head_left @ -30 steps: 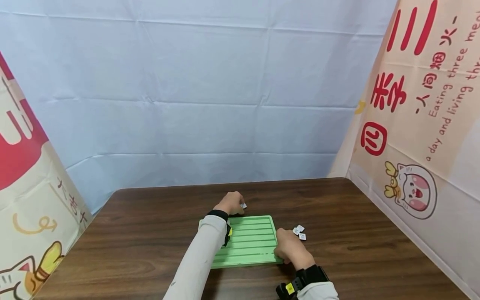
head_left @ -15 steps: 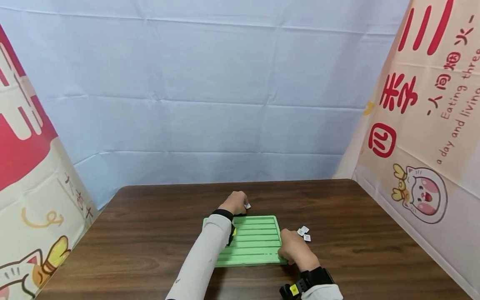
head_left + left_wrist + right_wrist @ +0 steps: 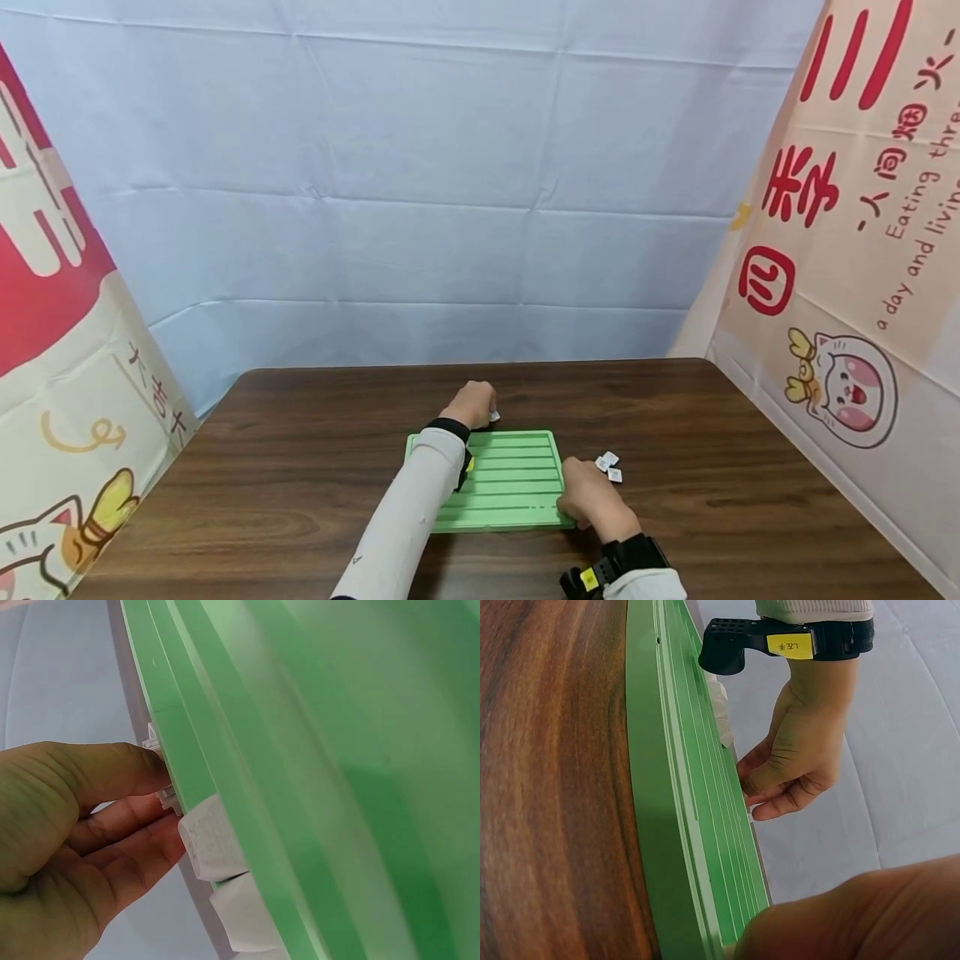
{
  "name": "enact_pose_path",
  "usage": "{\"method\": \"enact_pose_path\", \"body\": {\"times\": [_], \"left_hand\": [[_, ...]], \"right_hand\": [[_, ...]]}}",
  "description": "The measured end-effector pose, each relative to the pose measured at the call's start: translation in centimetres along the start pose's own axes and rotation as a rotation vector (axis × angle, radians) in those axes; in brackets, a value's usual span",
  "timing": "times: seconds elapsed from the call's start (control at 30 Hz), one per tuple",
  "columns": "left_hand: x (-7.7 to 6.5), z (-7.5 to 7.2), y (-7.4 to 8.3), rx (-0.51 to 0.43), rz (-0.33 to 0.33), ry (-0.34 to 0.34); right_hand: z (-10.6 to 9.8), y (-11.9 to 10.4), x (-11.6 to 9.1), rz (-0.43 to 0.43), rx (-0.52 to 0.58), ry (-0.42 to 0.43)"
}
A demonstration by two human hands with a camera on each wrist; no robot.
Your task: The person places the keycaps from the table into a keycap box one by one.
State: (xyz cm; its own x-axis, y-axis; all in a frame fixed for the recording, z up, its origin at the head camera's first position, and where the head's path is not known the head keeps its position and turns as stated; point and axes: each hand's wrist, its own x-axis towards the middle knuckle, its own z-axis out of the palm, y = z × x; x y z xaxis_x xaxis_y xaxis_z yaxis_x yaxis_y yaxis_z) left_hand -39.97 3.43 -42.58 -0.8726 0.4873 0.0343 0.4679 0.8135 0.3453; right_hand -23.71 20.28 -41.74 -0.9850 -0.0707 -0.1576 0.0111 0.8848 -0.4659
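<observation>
A light green ridged tray [image 3: 513, 482] lies on the table, partly covered by the left forearm. At its far edge, my left hand [image 3: 468, 404] pinches a small white tile [image 3: 495, 415] between thumb and fingers. The left wrist view shows the thumb [image 3: 124, 769] over this tile, right at the tray's rim. Close by, white block-like tiles [image 3: 214, 838] sit in a row along the tray's far groove. My right hand [image 3: 588, 496] grips the tray's near right corner with curled fingers. Its fingertips are hidden in the head view.
Several loose white tiles [image 3: 610, 465] lie on the brown wooden table [image 3: 712, 500], just right of the tray and beyond the right hand. A pale blue cloth [image 3: 420, 183] hangs behind the table, with printed cloths [image 3: 847, 250] at both sides.
The head view has turned slightly, shifting everything a little to the right. The tile at the left fingertips has tilted slightly. The right hand keeps its hold on the tray.
</observation>
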Motion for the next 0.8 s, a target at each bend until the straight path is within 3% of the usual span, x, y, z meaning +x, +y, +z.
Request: {"method": "enact_pose_path", "body": {"times": [0.8], "left_hand": [[-0.41, -0.29, -0.41, -0.054, 0.003, -0.051]], "right_hand": [[0.01, 0.01, -0.06, -0.01, -0.002, 0.027]]}}
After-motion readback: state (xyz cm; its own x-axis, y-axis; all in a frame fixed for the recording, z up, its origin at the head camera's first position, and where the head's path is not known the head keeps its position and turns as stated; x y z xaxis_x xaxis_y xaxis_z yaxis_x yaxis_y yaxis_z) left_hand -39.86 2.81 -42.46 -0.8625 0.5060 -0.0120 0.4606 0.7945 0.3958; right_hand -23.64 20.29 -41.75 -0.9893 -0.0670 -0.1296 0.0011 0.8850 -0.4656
